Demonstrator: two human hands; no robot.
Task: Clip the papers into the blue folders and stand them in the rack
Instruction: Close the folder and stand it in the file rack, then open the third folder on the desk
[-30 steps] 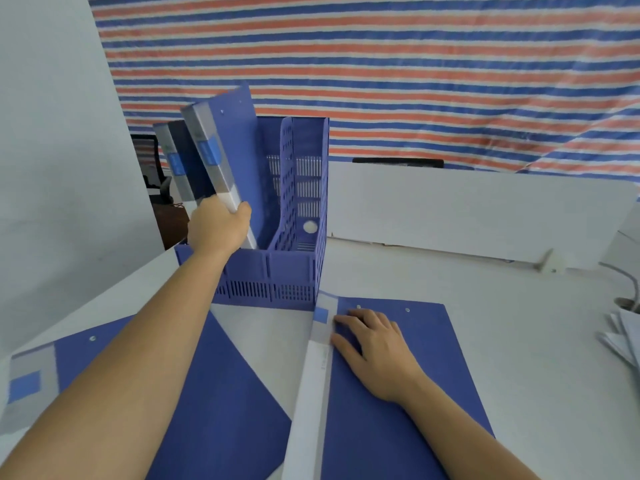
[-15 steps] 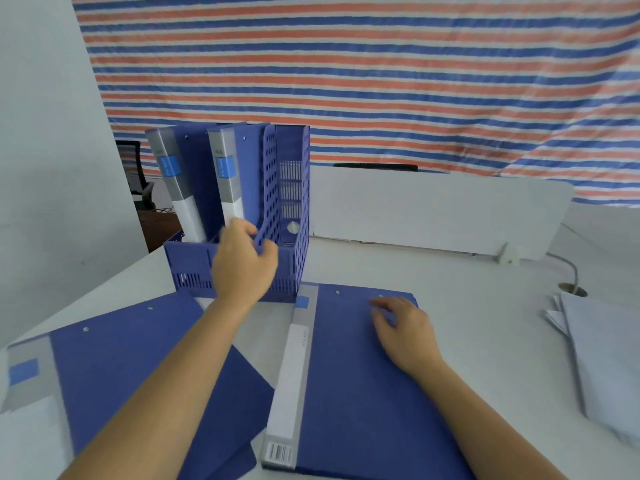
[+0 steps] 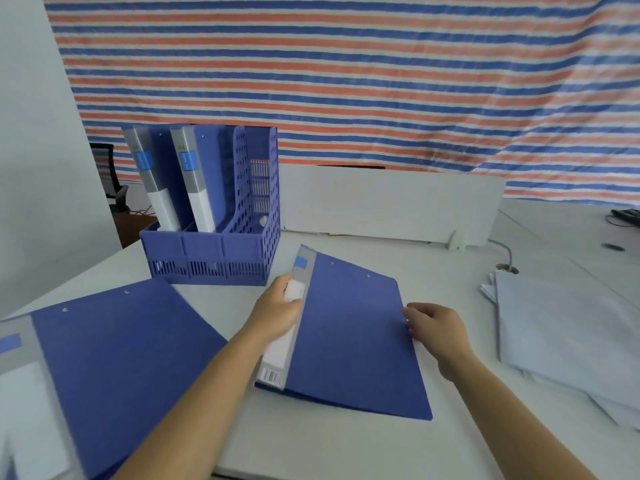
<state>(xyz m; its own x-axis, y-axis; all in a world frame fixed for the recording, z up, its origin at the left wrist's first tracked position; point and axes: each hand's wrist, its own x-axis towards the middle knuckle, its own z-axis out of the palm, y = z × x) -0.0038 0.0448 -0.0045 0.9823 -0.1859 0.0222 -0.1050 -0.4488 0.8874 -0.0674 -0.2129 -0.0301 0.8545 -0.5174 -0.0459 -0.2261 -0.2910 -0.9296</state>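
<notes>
Centre frame, one blue folder [image 3: 353, 334] lies closed on the white surface [image 3: 346, 445]. The left hand [image 3: 277, 313] is wrapped round its grey spine, and the right hand [image 3: 436, 327] has fingers curled on its right edge. The rack [image 3: 207, 251], upper left, has two folders [image 3: 197, 174] standing in it. Papers [image 3: 568, 327] are stacked far right, and another folder [image 3: 114, 358] lies flat lower left.

Left grip [image 3: 277, 308], right grip [image 3: 437, 328], both curled

Bright, even light, faint shadows; motion blur smears the flat blue plastic folder [image 3: 121, 358] at eight o'clock.
</notes>
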